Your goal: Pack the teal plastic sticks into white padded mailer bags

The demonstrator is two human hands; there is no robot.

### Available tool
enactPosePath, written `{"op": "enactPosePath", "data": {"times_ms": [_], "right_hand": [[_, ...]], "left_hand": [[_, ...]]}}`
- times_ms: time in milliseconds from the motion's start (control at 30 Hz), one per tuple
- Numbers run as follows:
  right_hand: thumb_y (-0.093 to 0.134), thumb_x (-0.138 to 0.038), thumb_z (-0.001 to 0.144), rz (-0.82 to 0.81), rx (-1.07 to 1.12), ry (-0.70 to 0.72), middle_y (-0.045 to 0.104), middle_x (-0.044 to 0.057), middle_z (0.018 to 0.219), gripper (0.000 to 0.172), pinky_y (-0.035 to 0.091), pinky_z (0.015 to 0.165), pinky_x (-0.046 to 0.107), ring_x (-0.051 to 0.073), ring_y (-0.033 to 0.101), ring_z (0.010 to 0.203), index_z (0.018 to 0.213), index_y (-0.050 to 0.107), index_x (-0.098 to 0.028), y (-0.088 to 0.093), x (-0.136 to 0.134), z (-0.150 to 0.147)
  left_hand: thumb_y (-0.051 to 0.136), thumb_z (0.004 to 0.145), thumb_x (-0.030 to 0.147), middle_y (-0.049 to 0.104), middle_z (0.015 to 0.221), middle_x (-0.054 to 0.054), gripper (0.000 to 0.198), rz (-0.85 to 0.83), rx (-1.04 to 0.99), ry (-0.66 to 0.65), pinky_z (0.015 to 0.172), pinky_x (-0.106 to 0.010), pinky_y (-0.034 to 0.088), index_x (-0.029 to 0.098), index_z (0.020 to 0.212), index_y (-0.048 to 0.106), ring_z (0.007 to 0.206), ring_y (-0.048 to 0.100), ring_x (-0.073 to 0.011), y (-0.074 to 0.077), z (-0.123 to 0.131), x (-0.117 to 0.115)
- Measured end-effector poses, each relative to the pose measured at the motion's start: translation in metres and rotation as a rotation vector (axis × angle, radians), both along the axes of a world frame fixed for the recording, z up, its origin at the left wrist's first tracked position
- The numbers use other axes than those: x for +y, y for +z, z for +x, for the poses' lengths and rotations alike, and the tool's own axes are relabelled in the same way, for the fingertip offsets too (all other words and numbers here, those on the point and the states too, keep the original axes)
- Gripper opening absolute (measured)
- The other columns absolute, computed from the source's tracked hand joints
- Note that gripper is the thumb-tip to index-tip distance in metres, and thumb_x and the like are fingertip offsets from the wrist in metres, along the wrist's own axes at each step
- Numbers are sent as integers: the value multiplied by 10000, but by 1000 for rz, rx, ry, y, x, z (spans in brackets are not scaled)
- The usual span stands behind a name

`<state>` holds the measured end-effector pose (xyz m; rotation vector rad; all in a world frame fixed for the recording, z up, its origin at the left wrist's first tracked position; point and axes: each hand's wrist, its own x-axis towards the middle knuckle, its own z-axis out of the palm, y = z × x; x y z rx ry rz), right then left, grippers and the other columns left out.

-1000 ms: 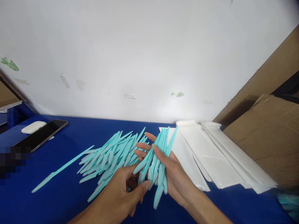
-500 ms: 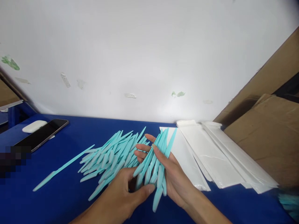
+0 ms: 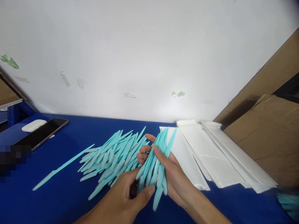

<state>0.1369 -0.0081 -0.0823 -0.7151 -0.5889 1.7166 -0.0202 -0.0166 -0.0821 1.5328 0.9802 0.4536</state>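
My right hand (image 3: 174, 175) is wrapped around a fanned bundle of turquoise eyebrow razors (image 3: 155, 161), its thumb across their thin handles. The wider, capped ends point down toward me. My left hand (image 3: 127, 194) closes on the lower ends of the same bundle from the left, thumb in front; its other fingers are largely hidden behind. Just left of the hands lies a loose pile of matching eyebrow razors (image 3: 112, 155) on the blue tabletop. One single razor (image 3: 63, 168) lies apart, farther left.
Several flat white plastic packets (image 3: 210, 155) overlap at the right, beside a brown cardboard box (image 3: 268, 137). More turquoise pieces (image 3: 289, 203) show at the lower right edge. A phone (image 3: 44, 133) and a white case (image 3: 34, 125) lie at the left. A white wall (image 3: 144, 56) stands behind.
The leftmost razors in the bundle have shifted slightly right, closer to the others. My right fingertips have curled in a little, and my left hand has moved slightly.
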Motion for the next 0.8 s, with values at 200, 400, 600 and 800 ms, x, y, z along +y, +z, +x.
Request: {"op": "enactPosePath", "data": {"times_ms": [200,400,600,800], "right_hand": [[679,-437,945,40,-45,25,631,-9,852,354,543,758,295,148,634,792,1247,608,-267,1,-2,0],[655,-423,967,76,-51,-7,436,-74,685,231,462,645,212,64,397,569,1108,623,-244,-2,-2,-5],[695,-513,909,46,-146,-81,324,-101,614,320,376,503,186,58,259,498,982,596,-217,-4,1,-6],[641,-556,929,177,-384,-168,279,-111,556,419,299,448,205,63,250,460,760,451,-223,-8,-4,-1]], "left_hand": [[556,893,495,449,652,62,302,34,14,3,511,-239,346,197,933,582,506,457,-98,11,5,-8],[608,875,476,501,654,51,356,-17,4,13,499,-221,388,190,1087,615,519,506,-106,5,4,-11],[536,926,569,594,730,9,507,-62,-41,15,414,-188,391,186,1252,590,527,591,-122,-7,4,-19],[458,996,481,649,1079,-45,398,400,10,281,544,-236,530,330,1344,579,673,628,-134,-6,0,-21]]}}
